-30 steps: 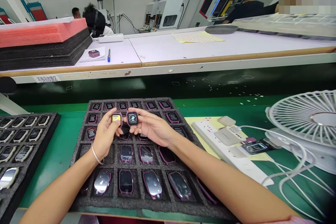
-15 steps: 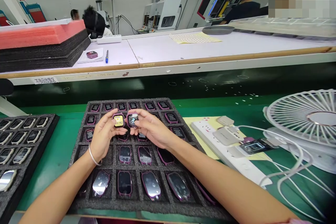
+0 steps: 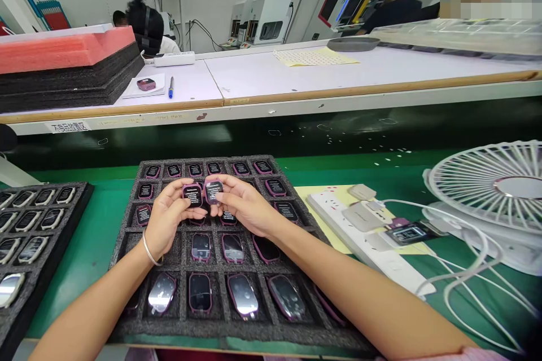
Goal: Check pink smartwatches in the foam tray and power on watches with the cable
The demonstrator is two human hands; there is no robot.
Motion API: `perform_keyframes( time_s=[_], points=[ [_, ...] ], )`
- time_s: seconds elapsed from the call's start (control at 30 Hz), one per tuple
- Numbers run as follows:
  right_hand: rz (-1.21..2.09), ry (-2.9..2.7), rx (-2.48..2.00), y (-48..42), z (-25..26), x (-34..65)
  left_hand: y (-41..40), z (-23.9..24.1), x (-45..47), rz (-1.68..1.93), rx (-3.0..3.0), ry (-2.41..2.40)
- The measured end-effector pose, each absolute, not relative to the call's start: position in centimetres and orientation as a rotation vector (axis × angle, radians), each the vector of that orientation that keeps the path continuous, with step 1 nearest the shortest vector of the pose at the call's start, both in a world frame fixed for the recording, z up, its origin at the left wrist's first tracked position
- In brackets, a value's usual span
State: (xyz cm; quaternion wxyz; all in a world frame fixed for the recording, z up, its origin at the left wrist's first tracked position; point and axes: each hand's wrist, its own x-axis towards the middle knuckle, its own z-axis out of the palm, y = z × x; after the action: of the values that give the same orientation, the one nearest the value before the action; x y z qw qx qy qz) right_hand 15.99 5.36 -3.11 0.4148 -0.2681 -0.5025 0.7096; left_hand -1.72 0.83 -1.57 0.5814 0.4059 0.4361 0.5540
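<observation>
My left hand (image 3: pixel 167 214) grips a purple smartwatch body (image 3: pixel 193 196) by its edges, the thumb near its lit black screen with white text. Beside it, my right hand (image 3: pixel 245 203) pinches a second purple smartwatch body (image 3: pixel 213 190), whose screen also shows white text. Neither watch has a strap. Both are held side by side over a dark grey foam tray (image 3: pixel 178 316). Its compartments hold several more purple watch bodies, some with text on their screens, others dark or reflective under clear film. My hands and forearms hide part of the tray.
To the left lies another foam tray (image 3: pixel 80 208) with pale-framed watch bodies. On the right are a white power strip (image 3: pixel 368 248), tangled white cables (image 3: pixel 478 271) and a white fan (image 3: pixel 486 192). A raised white shelf (image 3: pixel 262 79) runs behind, with stacked foam (image 3: pixel 63 62) on it.
The left watch's screen has gone from a yellow clock face to white text on black. White text now shows on the right watch too. Both hands keep their hold.
</observation>
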Motion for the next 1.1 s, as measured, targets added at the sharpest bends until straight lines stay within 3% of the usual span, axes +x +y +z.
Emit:
perform_keyframes(
  time_s=[1.1],
  points=[
    [1.735, -1.333, -0.615, 5.37, -3.66, 15.94, 0.81, -1.74, -1.46, 1.316, 0.990, 1.042]
  ],
)
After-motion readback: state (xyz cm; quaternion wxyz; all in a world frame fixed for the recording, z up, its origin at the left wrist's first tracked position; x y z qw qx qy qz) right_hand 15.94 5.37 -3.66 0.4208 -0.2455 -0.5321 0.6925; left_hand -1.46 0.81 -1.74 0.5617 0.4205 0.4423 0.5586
